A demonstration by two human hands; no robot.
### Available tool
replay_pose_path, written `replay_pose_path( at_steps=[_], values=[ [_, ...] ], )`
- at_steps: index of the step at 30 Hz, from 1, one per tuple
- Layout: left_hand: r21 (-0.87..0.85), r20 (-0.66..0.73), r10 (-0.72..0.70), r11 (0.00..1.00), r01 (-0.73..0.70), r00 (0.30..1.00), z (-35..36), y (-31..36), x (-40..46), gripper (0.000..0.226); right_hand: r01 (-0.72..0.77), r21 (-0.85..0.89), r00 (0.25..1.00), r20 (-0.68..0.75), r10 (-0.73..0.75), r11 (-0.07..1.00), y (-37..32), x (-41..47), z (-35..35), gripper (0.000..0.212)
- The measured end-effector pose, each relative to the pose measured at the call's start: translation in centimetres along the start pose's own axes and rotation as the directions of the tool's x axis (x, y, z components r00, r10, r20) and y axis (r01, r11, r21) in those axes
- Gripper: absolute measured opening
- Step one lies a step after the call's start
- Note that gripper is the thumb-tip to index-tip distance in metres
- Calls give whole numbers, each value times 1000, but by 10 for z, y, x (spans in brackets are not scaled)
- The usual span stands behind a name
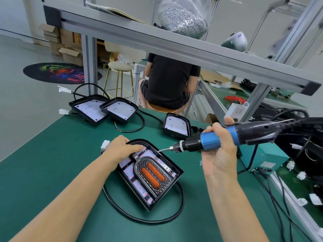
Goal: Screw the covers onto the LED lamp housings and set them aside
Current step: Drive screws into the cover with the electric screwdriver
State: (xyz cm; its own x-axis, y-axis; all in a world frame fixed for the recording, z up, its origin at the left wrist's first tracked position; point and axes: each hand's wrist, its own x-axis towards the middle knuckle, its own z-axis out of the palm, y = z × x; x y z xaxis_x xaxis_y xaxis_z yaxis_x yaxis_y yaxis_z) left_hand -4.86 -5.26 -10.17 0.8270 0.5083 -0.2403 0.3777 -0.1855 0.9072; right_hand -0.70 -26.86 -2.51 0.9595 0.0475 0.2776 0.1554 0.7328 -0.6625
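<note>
Head view: your left hand [122, 147] presses the lamp housing [150, 173], fingers flat on it.
Your right hand [218, 147] grips the electric screwdriver [209, 139]; its bit touches the housing's rim.

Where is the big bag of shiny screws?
In the head view the bag of screws sits up on the metal shelf above the green table, toward the right, beyond the blue screwdriver held in the right hand.

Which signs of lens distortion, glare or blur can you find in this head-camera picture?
Head view: the wide lens bows the aluminium shelf beam and the green mat edge; the lamp housing under the left hand and the screwdriver in the right hand are sharp; soft even light, faint shadows, mild glare on distant boards.
</note>
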Motion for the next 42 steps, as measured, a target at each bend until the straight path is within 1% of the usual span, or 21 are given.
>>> replay_pose_path(
  at_steps=[2,4,6,9,13,14,15,18,21,26,30,33,36,39,42],
  values=[
    [-55,0,-16,998,16,1000,0,-2,2,36,-7,-15,1000,13,7,1000,3,-1,3,35],
    [-139,28,-73,987,76,997,0,-5,2,25,-7,-23,1000,29,7,1000,6,-1,5,35],
    [-171,54,-116,978,123,992,1,-8,2,21,2,-40,999,46,0,999,8,-1,7,34],
    [-192,8,-145,971,144,989,4,-6,2,21,-13,-59,997,73,17,998,12,-1,10,35],
    [-164,-42,-121,980,113,992,7,-2,2,43,-27,-98,995,91,35,995,19,-1,13,37],
    [-150,-49,-108,984,100,993,7,-1,1,46,-25,-115,995,91,36,993,21,-1,13,37],
    [-130,-57,-100,987,92,993,7,0,1,46,-24,-128,995,89,36,991,24,-1,13,36],
    [-92,-77,-67,994,60,995,9,3,0,34,-19,-155,996,83,32,988,29,-2,15,35],
    [-87,-75,-57,995,50,996,9,3,0,32,-16,-172,996,78,30,985,32,-2,17,35],
    [-105,-74,-51,994,43,996,10,1,1,35,-5,-165,995,95,21,986,34,-2,20,37],
    [-115,-68,-39,993,31,997,10,1,3,29,-4,-191,993,113,26,982,36,-1,20,36],
    [-128,-73,-33,991,24,997,11,0,3,29,8,-209,988,151,24,978,38,-1,21,36],
    [-132,-97,-30,991,17,995,13,-2,4,38,26,-209,979,201,17,978,37,0,26,36],
    [-137,-128,-27,991,9,991,14,-4,5,47,16,-213,980,198,27,977,40,1,31,36],
    [-153,-135,-46,988,25,990,15,-8,6,37,16,-243,979,202,34,970,43,2,32,34]
  ],
)
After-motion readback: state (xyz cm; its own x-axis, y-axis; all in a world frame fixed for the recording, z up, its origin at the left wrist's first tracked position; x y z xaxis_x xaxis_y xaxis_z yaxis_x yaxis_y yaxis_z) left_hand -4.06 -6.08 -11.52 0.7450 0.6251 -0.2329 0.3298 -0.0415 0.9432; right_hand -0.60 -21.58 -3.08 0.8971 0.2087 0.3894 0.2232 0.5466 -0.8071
